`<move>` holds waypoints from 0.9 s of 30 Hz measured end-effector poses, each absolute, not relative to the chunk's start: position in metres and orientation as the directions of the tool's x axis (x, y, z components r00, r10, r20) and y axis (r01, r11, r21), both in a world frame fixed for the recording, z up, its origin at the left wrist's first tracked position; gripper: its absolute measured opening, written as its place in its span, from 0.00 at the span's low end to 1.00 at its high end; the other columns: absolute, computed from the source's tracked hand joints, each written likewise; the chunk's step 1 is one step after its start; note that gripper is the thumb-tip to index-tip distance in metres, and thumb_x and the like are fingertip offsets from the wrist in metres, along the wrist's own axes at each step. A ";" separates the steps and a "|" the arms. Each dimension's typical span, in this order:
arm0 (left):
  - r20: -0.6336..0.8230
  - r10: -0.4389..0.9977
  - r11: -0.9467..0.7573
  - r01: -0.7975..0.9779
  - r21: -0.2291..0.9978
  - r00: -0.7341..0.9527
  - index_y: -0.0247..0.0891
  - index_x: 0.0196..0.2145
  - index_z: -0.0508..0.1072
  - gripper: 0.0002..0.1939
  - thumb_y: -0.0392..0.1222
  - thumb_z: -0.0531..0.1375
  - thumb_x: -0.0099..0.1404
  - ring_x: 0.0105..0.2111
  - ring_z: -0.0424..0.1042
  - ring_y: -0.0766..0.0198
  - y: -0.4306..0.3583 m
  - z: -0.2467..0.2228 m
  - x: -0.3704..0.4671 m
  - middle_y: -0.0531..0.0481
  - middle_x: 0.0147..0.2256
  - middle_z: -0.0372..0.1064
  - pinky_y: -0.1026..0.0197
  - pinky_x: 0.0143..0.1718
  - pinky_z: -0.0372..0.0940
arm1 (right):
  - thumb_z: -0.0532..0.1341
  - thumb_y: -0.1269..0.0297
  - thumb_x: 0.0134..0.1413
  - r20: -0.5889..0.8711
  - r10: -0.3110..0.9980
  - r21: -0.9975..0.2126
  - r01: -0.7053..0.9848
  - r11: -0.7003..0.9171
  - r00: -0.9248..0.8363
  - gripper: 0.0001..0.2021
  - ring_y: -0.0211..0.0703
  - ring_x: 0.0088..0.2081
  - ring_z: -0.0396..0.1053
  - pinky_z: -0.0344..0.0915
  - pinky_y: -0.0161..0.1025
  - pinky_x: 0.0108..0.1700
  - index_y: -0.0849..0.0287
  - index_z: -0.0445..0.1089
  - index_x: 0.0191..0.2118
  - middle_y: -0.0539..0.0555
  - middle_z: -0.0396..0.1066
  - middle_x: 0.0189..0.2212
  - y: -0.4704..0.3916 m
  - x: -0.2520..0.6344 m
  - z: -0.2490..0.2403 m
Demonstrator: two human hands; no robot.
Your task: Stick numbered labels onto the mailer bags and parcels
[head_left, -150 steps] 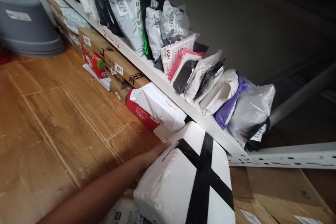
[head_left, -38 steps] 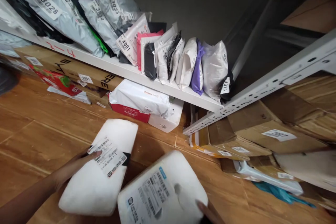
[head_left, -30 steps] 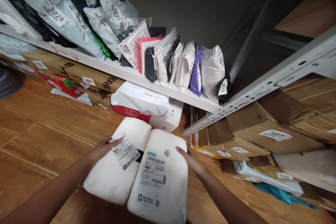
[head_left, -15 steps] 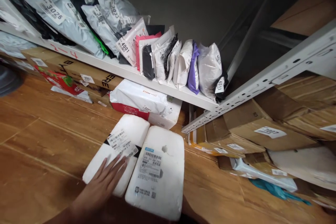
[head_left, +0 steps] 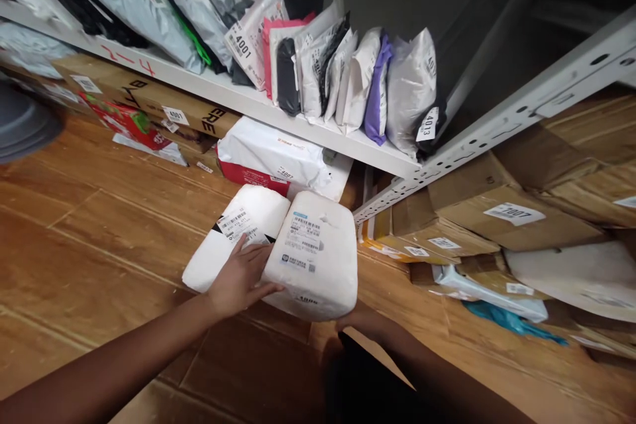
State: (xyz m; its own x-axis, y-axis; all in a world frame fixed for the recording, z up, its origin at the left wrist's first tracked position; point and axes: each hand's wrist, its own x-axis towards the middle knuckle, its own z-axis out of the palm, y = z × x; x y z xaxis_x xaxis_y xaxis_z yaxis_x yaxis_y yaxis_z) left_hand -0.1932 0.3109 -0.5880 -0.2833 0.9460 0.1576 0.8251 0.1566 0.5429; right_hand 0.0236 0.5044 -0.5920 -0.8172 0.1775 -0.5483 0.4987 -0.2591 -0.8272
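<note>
Two white foam boxes stand side by side on the wooden floor. The left foam box (head_left: 213, 252) has a black band and a paper label on top. On the right foam box (head_left: 330, 265) a printed label covers the top, and a number shows on its near face. My left hand (head_left: 243, 278) lies spread over the gap between them, one finger towards the left box's label, the thumb against the right box's near side. My right hand (head_left: 354, 319) is at the right box's lower near right corner; its fingers are mostly hidden.
Above stands a white metal shelf (head_left: 238, 98) lined with numbered plastic parcels (head_left: 313, 66). Behind the foam boxes lies a white-and-red parcel (head_left: 283, 159), and a long carton (head_left: 149, 96) is under the shelf. Stacked cardboard boxes (head_left: 501, 212) fill the right side beyond the shelf post.
My left hand has moved right, from the left foam box to the gap between both. My right hand has come into view by the right box. The camera view has shifted.
</note>
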 end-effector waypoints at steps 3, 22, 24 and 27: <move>0.168 0.926 0.184 0.794 0.579 -0.338 0.40 0.57 0.62 0.32 0.61 0.56 0.61 0.51 0.68 0.51 0.325 -0.579 -0.194 0.43 0.50 0.71 0.37 0.62 0.43 | 0.63 0.69 0.24 -0.591 0.171 -0.793 0.529 -0.302 -0.788 0.36 0.62 0.59 0.60 0.51 0.54 0.62 0.51 0.71 0.50 0.54 0.71 0.52 0.507 0.025 -0.590; 0.068 0.995 0.028 0.874 0.485 -0.070 0.46 0.57 0.64 0.31 0.57 0.60 0.59 0.58 0.58 0.45 0.277 -0.584 -0.183 0.44 0.52 0.68 0.34 0.63 0.41 | 0.65 0.46 0.42 -0.443 0.370 -0.894 0.435 -0.109 -0.817 0.40 0.60 0.66 0.42 0.43 0.56 0.65 0.45 0.57 0.63 0.56 0.50 0.65 0.504 0.057 -0.578; 0.129 0.925 0.255 0.834 0.489 -0.358 0.45 0.58 0.62 0.30 0.58 0.56 0.61 0.57 0.59 0.46 0.273 -0.576 -0.194 0.41 0.53 0.63 0.33 0.62 0.45 | 0.60 0.43 0.47 -0.253 0.619 -0.898 0.418 0.136 -0.744 0.41 0.61 0.67 0.38 0.37 0.58 0.67 0.53 0.52 0.65 0.59 0.44 0.67 0.520 0.038 -0.558; 0.092 0.452 0.713 0.421 0.561 -0.887 0.27 0.61 0.55 0.45 0.66 0.53 0.58 0.56 0.58 0.35 0.258 -0.583 -0.206 0.27 0.52 0.58 0.33 0.53 0.58 | 0.59 0.50 0.55 0.050 0.471 -0.760 0.273 0.590 -0.880 0.33 0.56 0.65 0.51 0.47 0.51 0.66 0.56 0.54 0.64 0.61 0.55 0.63 0.529 -0.021 -0.526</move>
State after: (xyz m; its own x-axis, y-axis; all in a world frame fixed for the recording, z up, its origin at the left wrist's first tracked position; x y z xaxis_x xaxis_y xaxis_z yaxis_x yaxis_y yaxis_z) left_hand -0.2061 0.2581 -0.5834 -0.8871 0.4523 0.0918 0.4214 0.7129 0.5606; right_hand -0.0206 0.5287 -0.5260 -0.8805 0.4714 0.0503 0.2728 0.5904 -0.7596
